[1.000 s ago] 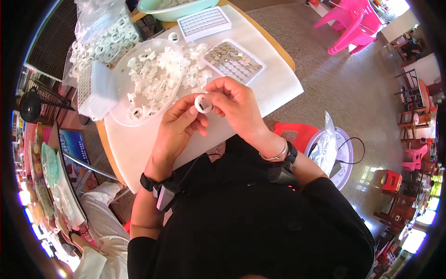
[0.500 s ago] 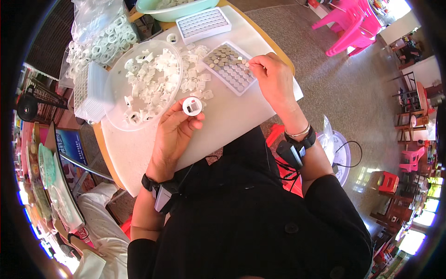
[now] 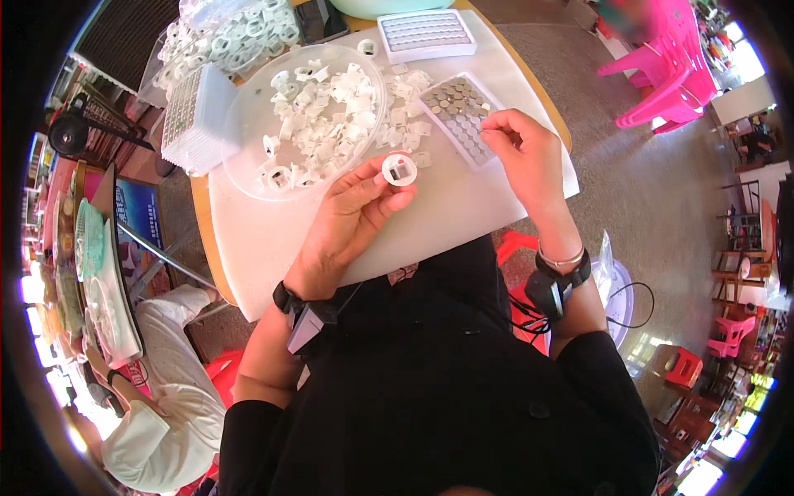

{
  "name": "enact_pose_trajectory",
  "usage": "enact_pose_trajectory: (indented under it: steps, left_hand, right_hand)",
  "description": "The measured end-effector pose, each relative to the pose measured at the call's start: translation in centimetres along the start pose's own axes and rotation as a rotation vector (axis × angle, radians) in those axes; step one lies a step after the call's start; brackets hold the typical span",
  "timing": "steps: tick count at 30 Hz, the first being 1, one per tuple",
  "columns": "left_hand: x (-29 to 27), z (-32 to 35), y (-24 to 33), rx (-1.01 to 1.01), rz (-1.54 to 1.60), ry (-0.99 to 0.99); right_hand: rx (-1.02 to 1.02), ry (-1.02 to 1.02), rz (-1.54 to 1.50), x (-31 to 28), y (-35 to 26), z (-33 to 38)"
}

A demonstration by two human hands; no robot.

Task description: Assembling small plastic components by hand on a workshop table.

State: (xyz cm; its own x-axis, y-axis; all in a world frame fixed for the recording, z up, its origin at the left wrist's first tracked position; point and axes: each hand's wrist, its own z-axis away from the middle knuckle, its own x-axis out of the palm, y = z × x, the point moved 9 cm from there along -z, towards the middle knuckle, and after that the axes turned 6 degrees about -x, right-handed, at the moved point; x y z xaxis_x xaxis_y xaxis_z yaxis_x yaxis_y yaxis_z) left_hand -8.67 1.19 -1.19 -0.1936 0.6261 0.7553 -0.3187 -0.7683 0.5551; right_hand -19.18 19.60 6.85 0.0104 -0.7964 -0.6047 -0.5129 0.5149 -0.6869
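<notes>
Between thumb and fingers, my left hand grips a round white plastic housing, its recessed side with a small dark part facing up. My right hand is closed in a pinch at the right edge of a shallow white tray. What its fingertips hold, if anything, is too small to make out. Silver button cells lie loose in the far part of that tray, and round pockets show in its near part. Left of the tray, small white plastic pieces are scattered on the table.
A large clear round tray holds many white plastic parts. Stacked white trays stand left of it, beside bagged white rings. A second pocketed tray sits at the back of the white-covered table. Another person's white-clothed leg is at left.
The table and both hands sit further right and higher in view. Against the tray, my right fingertips have come slightly nearer to me. The left hand keeps its hold on the housing.
</notes>
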Motion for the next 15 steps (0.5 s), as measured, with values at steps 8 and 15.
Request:
enact_pose_trajectory:
  steps: [8,15]
  left_hand:
    - [1.0,0.2,0.0,0.031,-0.029,-0.193]
    - [1.5,0.5,0.2,0.048,-0.102,-0.177]
  right_hand:
    - [-0.123,-0.21,-0.448,3.8,-6.9,1.9]
    - [-0.237,-0.204,-0.33,4.0,-7.6,2.4]
